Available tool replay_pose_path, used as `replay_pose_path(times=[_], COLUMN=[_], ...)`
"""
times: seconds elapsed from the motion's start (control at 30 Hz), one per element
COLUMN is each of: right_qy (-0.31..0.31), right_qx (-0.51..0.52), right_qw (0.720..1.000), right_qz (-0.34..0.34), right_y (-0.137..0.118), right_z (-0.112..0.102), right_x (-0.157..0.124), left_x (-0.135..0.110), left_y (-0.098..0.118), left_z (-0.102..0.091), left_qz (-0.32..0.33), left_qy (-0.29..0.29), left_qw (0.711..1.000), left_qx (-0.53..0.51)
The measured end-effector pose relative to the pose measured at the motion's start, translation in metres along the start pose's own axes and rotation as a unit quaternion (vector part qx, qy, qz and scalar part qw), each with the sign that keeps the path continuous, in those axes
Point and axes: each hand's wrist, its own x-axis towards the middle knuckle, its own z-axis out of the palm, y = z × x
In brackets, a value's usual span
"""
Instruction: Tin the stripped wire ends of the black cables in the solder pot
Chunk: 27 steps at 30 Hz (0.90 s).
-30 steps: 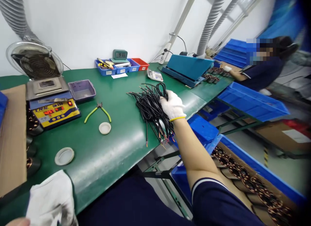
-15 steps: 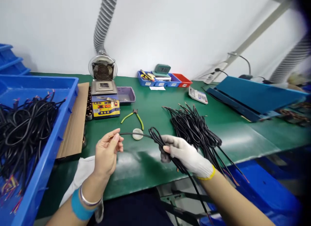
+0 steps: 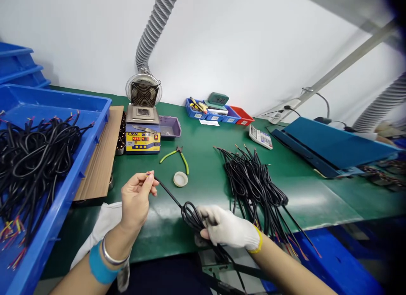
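My bare left hand [image 3: 138, 197] pinches the wire end of a black cable [image 3: 169, 192], with small coloured tips showing at the fingertips. From there the cable runs down to a looped bundle in my right hand [image 3: 226, 228], which wears a white glove with a yellow cuff and is closed round the coil. The tail of the bundle hangs below the table edge. Green-handled cutters [image 3: 184, 161] and a small round white dish [image 3: 180, 179] lie just beyond my hands. A pile of coiled black cables [image 3: 253, 180] rests to the right.
A blue tray [image 3: 71, 189] full of black cables stands at left beside a cardboard sheet [image 3: 100, 159]. Behind are a yellow-and-blue solder pot [image 3: 142, 142] under a hose [image 3: 155, 28], a purple tray [image 3: 177, 130], small bins [image 3: 233, 113], a calculator [image 3: 260, 137] and a blue metal stand [image 3: 336, 142].
My right hand has moved down and left with the cable bundle. The cable between my hands now slants downward, and coloured wire tips show at my left fingertips. The view has shifted slightly.
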Motion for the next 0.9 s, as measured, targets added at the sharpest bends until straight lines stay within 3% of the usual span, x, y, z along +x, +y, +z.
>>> replay_pose_path(times=[0.17,0.3,0.43,0.57,0.73,0.9], right_qy=[-0.091,-0.107,-0.038,0.017,0.042,0.059], right_qx=[-0.079,-0.095,-0.167,-0.23,-0.22,-0.198], right_qw=[0.993,0.99,0.985,0.973,0.974,0.976], right_qz=[0.002,-0.011,-0.009,0.007,0.048,0.071], right_y=[-0.016,-0.027,-0.034,-0.03,-0.018,-0.009], right_z=[0.01,0.015,0.017,0.019,0.018,0.013], right_x=[0.005,0.01,0.006,0.0,-0.006,-0.017], left_x=[0.004,0.006,0.007,0.006,0.003,-0.001], left_y=[-0.007,-0.003,0.006,0.01,0.012,0.016], left_z=[0.0,0.002,0.004,0.005,0.006,0.003], left_qz=[0.042,0.047,0.019,-0.006,-0.042,-0.078], left_qy=[0.019,0.044,0.067,0.049,0.005,-0.091], left_qw=[0.999,0.998,0.997,0.999,0.999,0.993], left_qx=[0.017,0.004,-0.016,-0.014,0.002,-0.015])
